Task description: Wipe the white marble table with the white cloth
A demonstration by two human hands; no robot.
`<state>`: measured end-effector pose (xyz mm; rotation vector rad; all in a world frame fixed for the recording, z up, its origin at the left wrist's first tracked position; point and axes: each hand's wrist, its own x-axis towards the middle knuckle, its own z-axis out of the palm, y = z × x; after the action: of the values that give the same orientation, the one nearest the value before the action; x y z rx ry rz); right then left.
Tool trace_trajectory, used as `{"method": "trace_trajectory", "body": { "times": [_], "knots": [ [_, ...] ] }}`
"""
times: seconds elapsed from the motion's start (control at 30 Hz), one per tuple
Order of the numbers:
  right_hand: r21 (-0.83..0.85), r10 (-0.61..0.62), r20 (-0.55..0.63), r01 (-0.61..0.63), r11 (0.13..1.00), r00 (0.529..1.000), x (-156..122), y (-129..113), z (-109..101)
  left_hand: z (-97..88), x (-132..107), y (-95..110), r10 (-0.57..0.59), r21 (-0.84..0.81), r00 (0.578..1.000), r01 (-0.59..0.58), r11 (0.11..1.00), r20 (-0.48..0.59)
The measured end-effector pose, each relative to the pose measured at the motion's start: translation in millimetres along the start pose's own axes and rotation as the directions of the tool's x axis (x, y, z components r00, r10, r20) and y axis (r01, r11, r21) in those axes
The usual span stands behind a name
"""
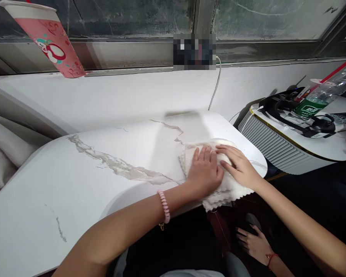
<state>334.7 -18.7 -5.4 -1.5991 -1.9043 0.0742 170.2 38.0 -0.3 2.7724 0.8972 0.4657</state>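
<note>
A folded white cloth point(229, 188) with a scalloped edge lies on the right part of the marble-patterned white tabletop point(89, 200). Its near corner hangs over the front edge. My left hand point(206, 171) rests palm down on the cloth, its fingers stretched forward; a pink beaded bracelet point(164, 206) circles that wrist. Beside it, my right hand point(238, 165) lies on the cloth's right side with fingers extended and slightly apart. Both palms and the undersides of the fingers are hidden.
A pink paper cup point(50, 42) stands on the window ledge at left. At right, a ribbed white table point(276, 150) carries a plastic bottle point(311, 107) and black straps point(282, 111). Another person's hand point(256, 244) shows below. A cable point(217, 82) runs down the wall.
</note>
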Motion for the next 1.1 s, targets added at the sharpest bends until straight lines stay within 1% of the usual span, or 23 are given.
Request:
{"method": "trace_trajectory", "body": {
  "times": [0.1, 0.2, 0.3, 0.43, 0.6, 0.67, 0.73, 0.83, 0.93, 1.1],
  "knots": [
    [-0.004, 0.049, -0.018, -0.049, 0.999, 0.999, 2, 27, -16, 13.0, 29, 13, 0.037, -0.027, 0.998, -0.039, 0.999, -0.059],
    [-0.02, 0.091, -0.05, -0.092, 0.996, 0.995, 13, 53, -24, 25.0, 61, 16, 0.069, -0.053, 0.988, -0.077, 0.996, -0.134],
    [-0.039, 0.092, -0.093, -0.096, 0.995, 0.991, 31, 71, -24, 33.6, 87, 12, 0.079, -0.054, 0.981, -0.09, 0.994, -0.176],
    [-0.047, 0.059, -0.134, -0.066, 0.997, 0.989, 63, 89, -13, 38.3, 112, -6, 0.058, -0.029, 0.979, -0.065, 0.997, -0.197],
    [-0.03, -0.001, -0.142, -0.004, 1.0, 0.99, 104, 114, 1, 38.3, 142, -33, 0.009, -0.002, 0.984, -0.01, 1.0, -0.179],
    [-0.031, -0.027, -0.129, 0.023, 0.999, 0.991, 118, 123, 5, 37.2, 152, -41, -0.023, 0.002, 0.988, 0.024, 1.0, -0.154],
    [-0.051, -0.03, -0.127, 0.024, 0.998, 0.991, 130, 131, 8, 35.7, 162, -47, -0.057, -0.002, 0.991, 0.057, 0.998, -0.124],
    [-0.099, 0.015, -0.152, -0.03, 0.995, 0.988, 144, 140, 12, 34.1, 177, -55, -0.09, -0.014, 0.992, 0.089, 0.996, -0.085],
    [-0.131, 0.072, -0.166, -0.094, 0.987, 0.983, 156, 149, 15, 34.2, 191, -61, -0.111, -0.015, 0.991, 0.11, 0.994, -0.076],
    [-0.138, 0.109, -0.201, -0.138, 0.981, 0.974, 167, 158, 18, 34.9, 206, -69, -0.115, -0.024, 0.992, 0.114, 0.993, -0.045]
  ]
}}
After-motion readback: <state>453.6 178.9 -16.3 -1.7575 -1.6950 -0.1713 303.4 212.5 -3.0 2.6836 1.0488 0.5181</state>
